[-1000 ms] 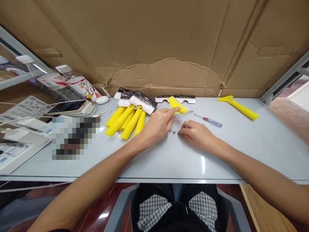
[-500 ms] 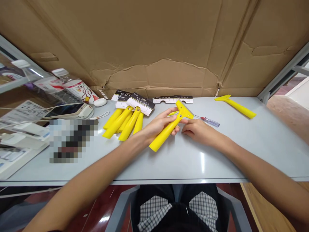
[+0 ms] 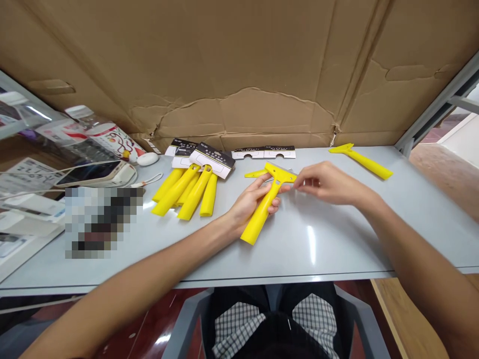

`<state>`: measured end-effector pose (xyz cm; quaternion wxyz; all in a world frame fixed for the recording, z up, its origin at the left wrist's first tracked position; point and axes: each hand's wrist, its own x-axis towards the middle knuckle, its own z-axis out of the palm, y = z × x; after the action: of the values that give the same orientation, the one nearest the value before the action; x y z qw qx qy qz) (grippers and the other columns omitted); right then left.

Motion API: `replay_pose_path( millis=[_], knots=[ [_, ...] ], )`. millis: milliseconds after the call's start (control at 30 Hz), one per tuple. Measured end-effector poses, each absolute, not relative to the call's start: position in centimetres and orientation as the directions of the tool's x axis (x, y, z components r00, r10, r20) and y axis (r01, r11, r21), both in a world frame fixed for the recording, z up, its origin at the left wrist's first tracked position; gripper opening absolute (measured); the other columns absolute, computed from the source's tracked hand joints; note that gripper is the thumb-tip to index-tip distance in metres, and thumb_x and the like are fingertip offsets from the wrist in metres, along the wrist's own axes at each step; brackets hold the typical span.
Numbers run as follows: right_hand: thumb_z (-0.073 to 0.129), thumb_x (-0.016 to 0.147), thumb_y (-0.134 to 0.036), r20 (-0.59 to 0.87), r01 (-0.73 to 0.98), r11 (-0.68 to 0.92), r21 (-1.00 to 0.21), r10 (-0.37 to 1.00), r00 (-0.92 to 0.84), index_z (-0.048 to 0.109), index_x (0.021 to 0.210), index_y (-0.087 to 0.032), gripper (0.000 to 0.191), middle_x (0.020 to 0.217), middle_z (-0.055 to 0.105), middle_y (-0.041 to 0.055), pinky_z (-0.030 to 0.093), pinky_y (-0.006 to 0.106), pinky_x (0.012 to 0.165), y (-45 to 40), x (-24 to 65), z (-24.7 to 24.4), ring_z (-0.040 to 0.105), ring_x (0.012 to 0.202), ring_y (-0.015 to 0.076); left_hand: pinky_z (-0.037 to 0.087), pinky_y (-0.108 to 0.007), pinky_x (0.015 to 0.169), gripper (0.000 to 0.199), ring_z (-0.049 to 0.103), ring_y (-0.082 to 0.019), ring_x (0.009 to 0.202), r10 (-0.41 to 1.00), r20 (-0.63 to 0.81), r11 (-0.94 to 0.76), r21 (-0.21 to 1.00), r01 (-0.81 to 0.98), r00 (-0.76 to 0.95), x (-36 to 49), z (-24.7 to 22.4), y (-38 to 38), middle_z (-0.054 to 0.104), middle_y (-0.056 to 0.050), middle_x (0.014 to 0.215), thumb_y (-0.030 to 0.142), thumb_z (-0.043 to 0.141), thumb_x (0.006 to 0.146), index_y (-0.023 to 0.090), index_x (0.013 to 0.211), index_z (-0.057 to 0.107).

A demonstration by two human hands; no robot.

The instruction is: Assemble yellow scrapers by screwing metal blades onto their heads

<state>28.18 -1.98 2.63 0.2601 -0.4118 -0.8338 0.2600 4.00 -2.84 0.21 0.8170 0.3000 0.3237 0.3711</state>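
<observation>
While left hand (image 3: 250,202) grips the yellow scraper (image 3: 265,207) by its handle just above the counter (image 3: 329,239), right hand (image 3: 325,183) pinches its head (light, stiff plastic; likely sharp edge).

We see, on the grey table (image 3: 337,239), a bunch of packaged yellow scrapers (image 3: 189,187), a lone yellow scraper (image 3: 361,160) at the far right, two black-and-white cards (image 3: 264,151) by the cardboard wall (image 3: 239,65), and at the left a phone (image 3: 90,172), a white mouse (image 3: 147,158) and bottles (image 3: 101,132).
</observation>
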Motion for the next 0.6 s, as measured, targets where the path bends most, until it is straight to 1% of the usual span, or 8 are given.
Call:
replay_pose_path(
  millis=[33,100,133,200,300,400,500,600],
  knots=[
    [0.069,0.093,-0.026,0.269,0.527,0.49,-0.694,0.856,-0.441,0.081,0.09,-0.025,0.012,0.081,0.076,0.0021,0.046,0.035,0.067,-1.8,28.6,3.1,0.061,0.068,0.0178,0.044,-0.017,0.051,0.037,0.059,-0.008,0.056,0.796,-0.304,0.546,0.734,-0.404,0.524,4.1,0.0,-3.0,0.078,-0.011,0.111,0.019,0.058,0.103,0.028,0.137,0.048],
    [0.075,0.092,-0.034,0.305,0.458,0.41,-0.789,0.908,-0.287,0.079,0.089,-0.023,0.012,0.081,0.073,0.0029,0.046,0.034,0.064,-1.6,29.1,3.5,0.06,0.067,0.0168,0.042,-0.018,0.049,0.039,0.058,-0.008,0.055,0.777,-0.288,0.543,0.756,-0.366,0.559,4.2,-0.4,-3.5,0.077,-0.012,0.111,0.022,0.062,0.102,0.028,0.138,0.048],
    [0.076,0.091,-0.037,0.314,0.42,0.391,-0.819,0.918,-0.243,0.078,0.089,-0.023,0.014,0.081,0.073,0.0032,0.046,0.034,0.064,-1.5,29.0,3.4,0.061,0.067,0.0167,0.042,-0.019,0.048,0.04,0.058,-0.008,0.054,0.764,-0.274,0.537,0.772,-0.341,0.584,4.3,-0.5,-3.7,0.077,-0.012,0.111,0.024,0.063,0.102,0.028,0.139,0.048],
    [0.078,0.091,-0.037,0.324,0.375,0.395,-0.839,0.915,-0.24,0.077,0.091,-0.022,0.016,0.084,0.073,0.004,0.048,0.034,0.065,-1.5,28.5,3.0,0.063,0.071,0.0175,0.041,-0.02,0.047,0.042,0.057,-0.008,0.054,0.736,-0.241,0.515,0.806,-0.292,0.633,4.4,-0.7,-4.2,0.077,-0.011,0.112,0.027,0.064,0.102,0.029,0.141,0.047],
    [0.073,0.093,-0.032,0.352,0.395,0.467,-0.791,0.876,-0.331,0.077,0.091,-0.021,0.012,0.087,0.076,0.0042,0.048,0.033,0.066,-1.6,27.5,2.1,0.066,0.076,0.0182,0.04,-0.021,0.047,0.04,0.056,-0.007,0.052,0.729,-0.205,0.466,0.848,-0.254,0.653,4.5,-1.0,-4.5,0.076,-0.01,0.112,0.029,0.063,0.103,0.029,0.14,0.047],
    [0.07,0.093,-0.025,0.394,0.429,0.551,-0.715,0.826,-0.403,0.076,0.091,-0.021,0.008,0.086,0.077,0.0026,0.046,0.032,0.065,-1.8,26.9,1.6,0.065,0.073,0.0162,0.041,-0.021,0.046,0.036,0.055,-0.007,0.051,0.746,-0.189,0.427,0.871,-0.242,0.638,4.6,-1.2,-4.5,0.074,-0.009,0.11,0.027,0.06,0.103,0.027,0.136,0.046],
    [0.067,0.092,-0.019,0.431,0.451,0.598,-0.662,0.797,-0.424,0.076,0.093,-0.021,0.008,0.087,0.078,0.0015,0.046,0.03,0.064,-1.8,26.8,1.5,0.063,0.07,0.0142,0.042,-0.021,0.046,0.032,0.055,-0.007,0.051,0.755,-0.183,0.415,0.877,-0.243,0.63,4.7,-1.2,-4.5,0.072,-0.008,0.108,0.026,0.057,0.104,0.027,0.134,0.046],
    [0.067,0.092,-0.017,0.456,0.458,0.618,-0.639,0.784,-0.421,0.076,0.094,-0.021,0.009,0.089,0.079,0.0013,0.046,0.03,0.064,-1.8,26.9,1.4,0.064,0.071,0.0138,0.042,-0.021,0.046,0.029,0.054,-0.007,0.051,0.757,-0.192,0.424,0.872,-0.246,0.625,4.7,-1.1,-4.6,0.071,-0.006,0.106,0.024,0.055,0.105,0.027,0.132,0.046]
  ],
)
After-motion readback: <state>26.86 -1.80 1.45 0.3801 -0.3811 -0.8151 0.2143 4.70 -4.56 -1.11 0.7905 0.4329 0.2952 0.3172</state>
